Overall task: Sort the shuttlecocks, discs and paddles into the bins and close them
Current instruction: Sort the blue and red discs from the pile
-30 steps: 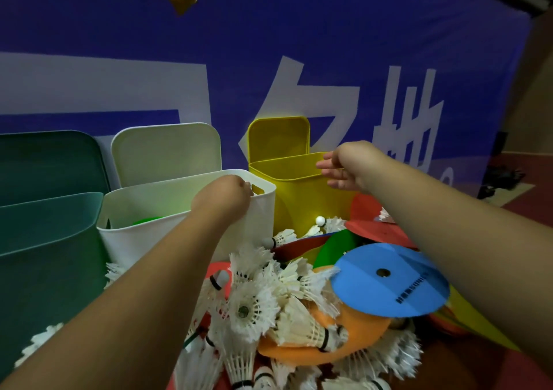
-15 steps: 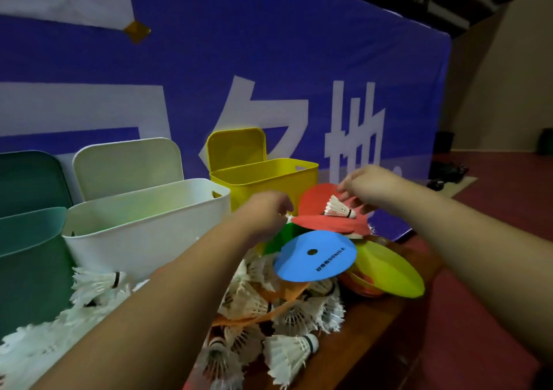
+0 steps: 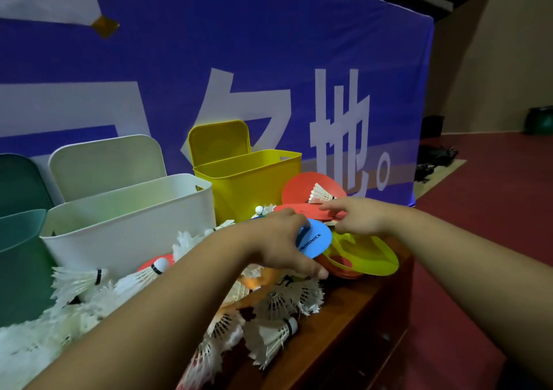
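We have three bins standing with lids up: the green bin (image 3: pixel 21 270), the white bin (image 3: pixel 125 228) and the yellow bin (image 3: pixel 248 186). Just right of the yellow one, the discs overlap in a loose heap on the table (image 3: pixel 344 329). They look thin, light and slightly flexible, so we would take each by its rim. Our left hand (image 3: pixel 284 246) grips the blue disc (image 3: pixel 317 240), fingers curled over its near edge. Our right hand (image 3: pixel 356 219) lays its fingers on the red disc (image 3: pixel 302 210); whether the thumb pinches beneath we cannot tell. The shuttlecocks (image 3: pixel 287 299) piled in front are featherlight and crushable, best lifted by the cork.
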Action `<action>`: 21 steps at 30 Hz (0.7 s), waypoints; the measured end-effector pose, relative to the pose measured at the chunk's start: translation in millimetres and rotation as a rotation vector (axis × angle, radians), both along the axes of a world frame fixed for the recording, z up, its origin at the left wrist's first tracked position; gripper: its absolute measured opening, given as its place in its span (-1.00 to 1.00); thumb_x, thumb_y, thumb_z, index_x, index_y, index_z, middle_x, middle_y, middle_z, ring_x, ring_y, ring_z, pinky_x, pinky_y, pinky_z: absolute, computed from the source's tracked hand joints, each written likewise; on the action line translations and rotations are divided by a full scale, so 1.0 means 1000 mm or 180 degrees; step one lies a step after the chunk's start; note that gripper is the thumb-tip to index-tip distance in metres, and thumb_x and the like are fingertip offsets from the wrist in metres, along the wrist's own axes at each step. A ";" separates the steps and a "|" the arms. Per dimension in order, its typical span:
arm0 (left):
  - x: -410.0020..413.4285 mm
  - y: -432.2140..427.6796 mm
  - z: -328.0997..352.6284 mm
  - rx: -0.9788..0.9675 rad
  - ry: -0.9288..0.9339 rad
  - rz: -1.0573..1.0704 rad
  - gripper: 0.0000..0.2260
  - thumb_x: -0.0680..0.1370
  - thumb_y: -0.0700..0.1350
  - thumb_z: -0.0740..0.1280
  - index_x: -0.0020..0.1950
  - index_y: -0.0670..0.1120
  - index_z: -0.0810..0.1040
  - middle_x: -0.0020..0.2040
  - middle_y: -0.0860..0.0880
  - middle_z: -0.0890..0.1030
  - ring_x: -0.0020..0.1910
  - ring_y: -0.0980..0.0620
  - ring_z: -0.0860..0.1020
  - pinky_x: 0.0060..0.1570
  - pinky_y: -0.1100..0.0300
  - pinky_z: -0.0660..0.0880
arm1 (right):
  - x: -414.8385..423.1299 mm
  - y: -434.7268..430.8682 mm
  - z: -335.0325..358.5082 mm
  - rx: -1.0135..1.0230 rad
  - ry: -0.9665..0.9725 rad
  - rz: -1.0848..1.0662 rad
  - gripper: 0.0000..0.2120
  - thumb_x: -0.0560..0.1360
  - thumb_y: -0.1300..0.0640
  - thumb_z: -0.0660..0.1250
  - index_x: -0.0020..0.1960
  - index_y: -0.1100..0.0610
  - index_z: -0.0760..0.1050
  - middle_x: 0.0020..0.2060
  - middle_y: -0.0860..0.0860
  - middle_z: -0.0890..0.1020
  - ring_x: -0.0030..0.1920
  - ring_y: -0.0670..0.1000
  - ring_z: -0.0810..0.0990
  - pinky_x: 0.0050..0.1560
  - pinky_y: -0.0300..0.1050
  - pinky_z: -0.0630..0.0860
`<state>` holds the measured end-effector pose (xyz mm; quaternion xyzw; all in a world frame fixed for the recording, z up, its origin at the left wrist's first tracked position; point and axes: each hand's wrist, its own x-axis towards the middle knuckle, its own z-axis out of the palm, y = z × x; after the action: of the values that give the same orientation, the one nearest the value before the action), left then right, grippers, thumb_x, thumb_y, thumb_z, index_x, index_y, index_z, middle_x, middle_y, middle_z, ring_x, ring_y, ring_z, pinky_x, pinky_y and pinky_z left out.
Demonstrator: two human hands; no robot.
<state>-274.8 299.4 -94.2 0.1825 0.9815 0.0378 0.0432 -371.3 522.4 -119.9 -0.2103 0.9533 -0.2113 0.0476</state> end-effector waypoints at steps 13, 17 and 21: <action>0.003 -0.020 0.021 0.1720 0.1357 0.0835 -0.80 0.74 -0.03 0.21 -0.04 0.00 0.54 -0.21 0.04 0.52 -0.23 0.07 0.46 -0.34 0.20 0.26 | -0.027 -0.007 -0.007 -0.0066 0.0681 0.0178 -0.75 0.65 0.06 0.40 0.31 -0.06 0.68 0.35 -0.05 0.62 0.29 -0.02 0.53 0.24 -0.10 0.39; 0.002 -0.029 0.023 0.2220 0.1352 0.1067 -0.76 0.75 0.00 0.18 0.19 -0.03 0.62 0.01 -0.08 0.62 -0.11 -0.02 0.52 -0.26 0.17 0.35 | -0.029 -0.009 -0.012 0.0104 0.0584 0.0212 -0.65 0.67 0.05 0.38 0.44 -0.10 0.55 0.42 -0.06 0.57 0.41 0.05 0.51 0.36 0.00 0.43; 0.002 -0.035 0.027 0.2605 0.1434 0.1250 -0.76 0.76 0.02 0.16 0.17 -0.03 0.59 -0.05 -0.02 0.60 -0.15 0.06 0.51 -0.27 0.16 0.35 | -0.028 -0.011 -0.010 0.0280 0.0770 0.0284 -0.72 0.70 0.07 0.31 0.38 -0.07 0.61 0.29 -0.05 0.64 0.27 0.04 0.57 0.26 -0.01 0.50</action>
<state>-272.7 264.4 -67.6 0.0001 0.8870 0.3864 -0.2527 -398.9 511.5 -129.5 -0.2742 0.9501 -0.1401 -0.0492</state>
